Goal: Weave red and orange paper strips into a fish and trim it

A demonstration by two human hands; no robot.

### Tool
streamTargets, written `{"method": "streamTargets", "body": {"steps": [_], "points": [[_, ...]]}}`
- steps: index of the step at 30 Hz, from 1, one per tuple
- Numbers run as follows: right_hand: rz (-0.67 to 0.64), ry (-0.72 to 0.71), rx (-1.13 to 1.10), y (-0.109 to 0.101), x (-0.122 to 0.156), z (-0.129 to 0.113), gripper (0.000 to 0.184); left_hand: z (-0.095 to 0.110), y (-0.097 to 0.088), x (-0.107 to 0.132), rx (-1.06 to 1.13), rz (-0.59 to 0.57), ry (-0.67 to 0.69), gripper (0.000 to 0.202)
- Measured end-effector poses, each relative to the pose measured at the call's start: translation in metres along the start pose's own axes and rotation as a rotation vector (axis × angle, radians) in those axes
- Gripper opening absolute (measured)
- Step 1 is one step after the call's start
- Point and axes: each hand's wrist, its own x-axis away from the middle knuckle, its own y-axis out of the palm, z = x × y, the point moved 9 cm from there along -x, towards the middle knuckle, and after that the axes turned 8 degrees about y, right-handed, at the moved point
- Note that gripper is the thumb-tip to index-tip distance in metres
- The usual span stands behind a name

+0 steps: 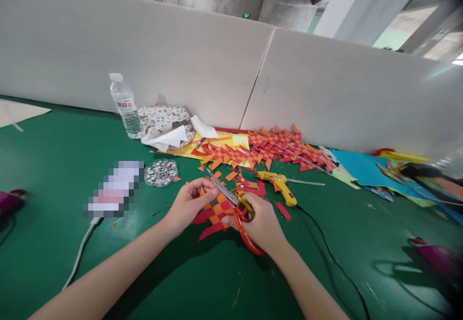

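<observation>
My right hand (265, 221) grips a pair of scissors (226, 193) by its red and yellow handles, with the blades pointing up and to the left. Closed at the fingertips, my left hand (190, 203) pinches a woven red and orange paper fish (220, 210) close to the blades. Part of the fish lies hidden behind my fingers and the scissors. Just beyond my hands, red and orange paper scraps (249, 186) are scattered. A yellow glue gun (279, 185) rests to the right of them, with a clear glue stick (306, 182) poking out behind.
Finished woven paper fish (278, 146) are heaped by the white partition (173, 55). A round clear box of googly eyes (161, 172), a blurred-out phone (114, 190) on a cable and a water bottle (126, 108) stand left. Blue paper (356, 166) lies right. A black cord (331, 247) crosses the green table.
</observation>
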Motion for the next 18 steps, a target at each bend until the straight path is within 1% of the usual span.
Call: {"method": "streamTargets", "body": {"steps": [9,12,15,17,18], "points": [[0.035,-0.021,-0.066,-0.002,0.001,-0.001,0.041,0.001,0.002,0.002,-0.008,-0.018,-0.019,0.020],[0.060,0.066,-0.147,-0.006,0.000,0.006,0.042,0.001,0.001,0.002,-0.015,-0.006,-0.032,0.022],[0.091,0.207,-0.281,-0.010,-0.002,0.023,0.040,-0.002,-0.003,0.001,-0.004,0.036,-0.064,0.023],[0.069,0.292,-0.419,-0.007,-0.003,0.034,0.036,-0.007,-0.009,0.000,0.018,0.079,-0.101,0.024],[0.035,0.329,-0.509,-0.002,-0.004,0.039,0.034,-0.010,-0.012,-0.001,0.026,0.101,-0.119,0.024]]}}
